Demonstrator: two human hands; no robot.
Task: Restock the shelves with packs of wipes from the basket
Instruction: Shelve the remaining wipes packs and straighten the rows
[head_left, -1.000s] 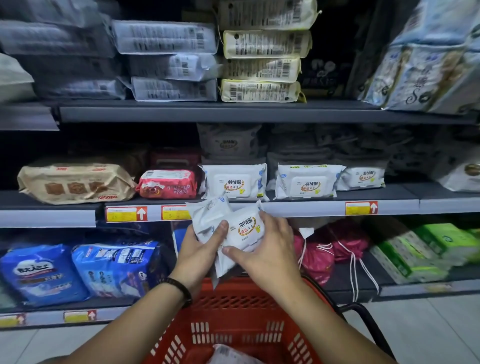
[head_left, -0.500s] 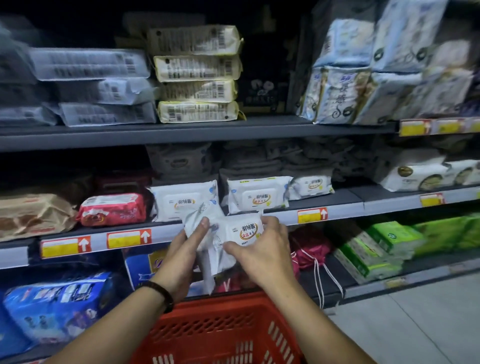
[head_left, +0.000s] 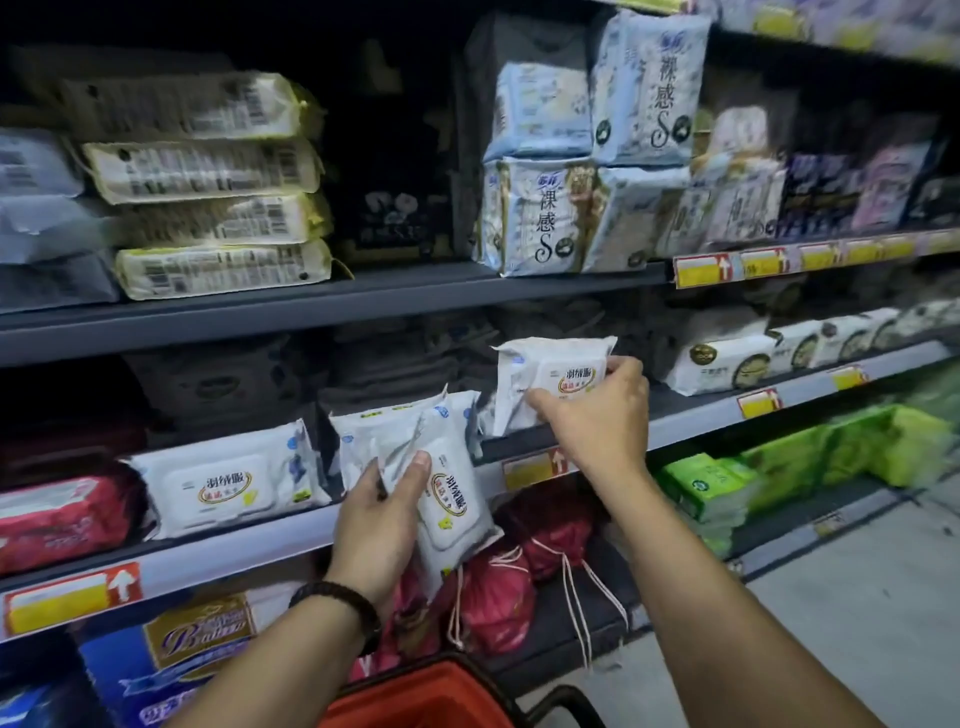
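The left hand (head_left: 382, 512) is clamped on the spare packs (head_left: 452, 501), thumb across their face, holding them upright just in front of the middle shelf (head_left: 691, 425). To its right, the right hand (head_left: 597, 415) pinches a single pack of wipes (head_left: 550, 374) by its lower edge, the pack tilted with its bottom corner at the shelf lip. The step in hand looks like seating this pack in the gap to the right of the white row. It pays to lift the bottom edge over the lip, slide the pack back until it leans on the stock behind, label forward, and only then let go. The soft wrapper will likely buckle if pushed by one corner. Hold the spares low so they don't snag. Only the red rim of the basket (head_left: 410, 696) shows, below and between the forearms. From the left, the shelf carries a red pack (head_left: 57, 514), then a white pack (head_left: 218, 483) of the same kind, with a yellow price tag (head_left: 524, 470) on the rim. Beneath are pink drawstring bags (head_left: 493, 597), green packs (head_left: 717, 483) and pale floor (head_left: 857, 597). The aisle is dim.
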